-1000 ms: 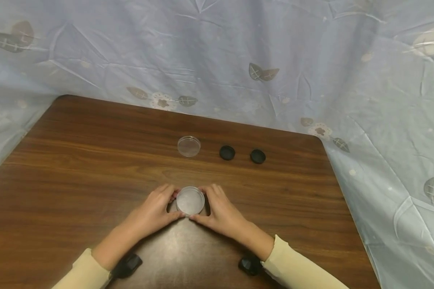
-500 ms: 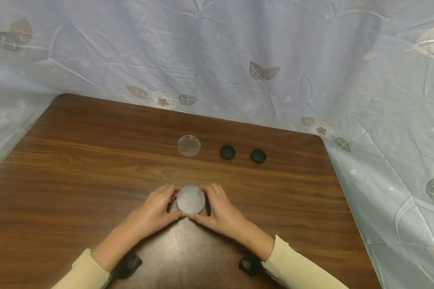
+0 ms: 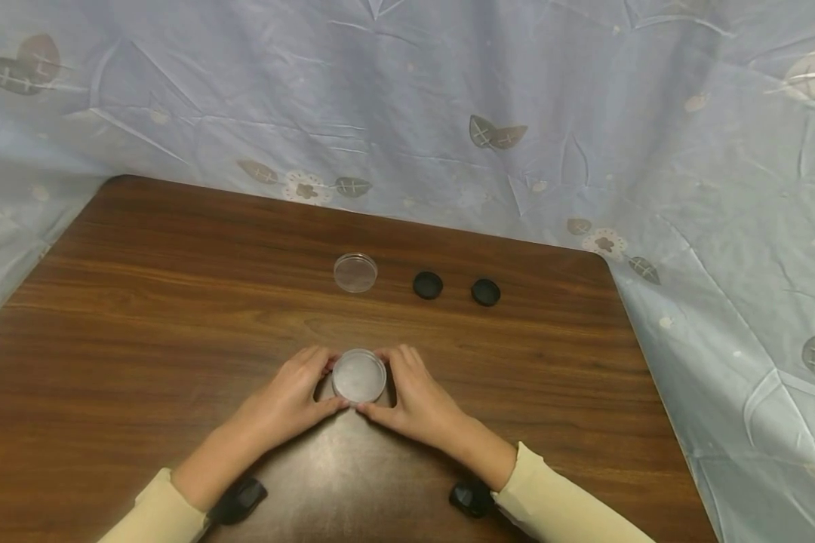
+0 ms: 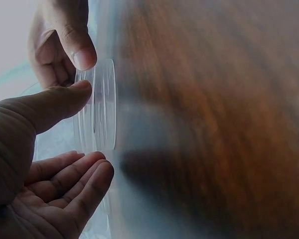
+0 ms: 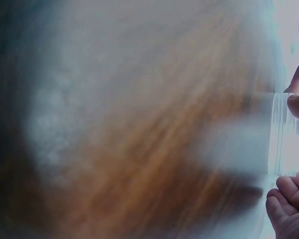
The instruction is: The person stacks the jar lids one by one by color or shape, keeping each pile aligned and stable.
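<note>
A clear round plastic dish [image 3: 358, 376] sits at the near middle of the wooden table. Ridge lines run round its side [image 4: 99, 114]; whether it is one piece or several stacked, I cannot tell. My left hand [image 3: 289, 394] holds its left side, thumb at the near rim and fingers round the far side. From the right, my right hand [image 3: 421, 400] grips it the same way, the two thumbs close together. In the right wrist view the dish [image 5: 279, 134] shows at the right edge, between thumb and fingers.
Farther back on the table [image 3: 176, 317] lies another clear round dish [image 3: 355, 274]. To its right are two small black round caps or shallow dishes, a left one [image 3: 427, 286] and a right one [image 3: 485, 292]. A patterned curtain [image 3: 407, 98] hangs behind the table.
</note>
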Motion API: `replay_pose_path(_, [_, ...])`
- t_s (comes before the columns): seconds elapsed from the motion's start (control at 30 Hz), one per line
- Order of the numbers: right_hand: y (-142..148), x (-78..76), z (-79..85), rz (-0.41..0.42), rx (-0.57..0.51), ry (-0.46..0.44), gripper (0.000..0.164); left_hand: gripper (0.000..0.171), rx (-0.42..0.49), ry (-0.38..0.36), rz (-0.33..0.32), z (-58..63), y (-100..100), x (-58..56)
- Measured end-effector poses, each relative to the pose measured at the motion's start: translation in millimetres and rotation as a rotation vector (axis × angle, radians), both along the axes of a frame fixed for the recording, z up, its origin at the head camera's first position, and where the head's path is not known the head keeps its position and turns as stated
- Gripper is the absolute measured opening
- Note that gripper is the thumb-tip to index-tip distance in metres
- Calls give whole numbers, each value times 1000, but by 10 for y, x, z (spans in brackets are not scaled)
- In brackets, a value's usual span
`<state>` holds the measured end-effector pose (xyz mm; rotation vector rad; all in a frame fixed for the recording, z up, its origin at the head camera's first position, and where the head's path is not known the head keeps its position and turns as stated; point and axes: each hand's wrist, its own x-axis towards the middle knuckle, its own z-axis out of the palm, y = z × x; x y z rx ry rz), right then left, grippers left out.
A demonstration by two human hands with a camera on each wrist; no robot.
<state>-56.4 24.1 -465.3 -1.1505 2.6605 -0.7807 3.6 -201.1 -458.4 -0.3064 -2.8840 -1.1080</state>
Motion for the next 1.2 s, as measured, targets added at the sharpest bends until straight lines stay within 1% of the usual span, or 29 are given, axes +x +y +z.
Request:
replay_pose_path(0.47, [5, 7, -25, -3, 0, -6, 73, 53, -5, 8, 8, -28, 6, 12])
replay_pose_path(0.7, [13, 1, -34, -6, -3, -2, 75, 54, 2, 22, 6, -44, 7, 7])
replay_pose_path(1.0, [14, 11, -33, 3, -1, 14, 84, 55, -9, 28, -2, -47, -1, 16])
replay_pose_path(1.2, [38, 7, -22, 2, 18, -17, 86, 58, -12, 9, -17, -33, -15, 21])
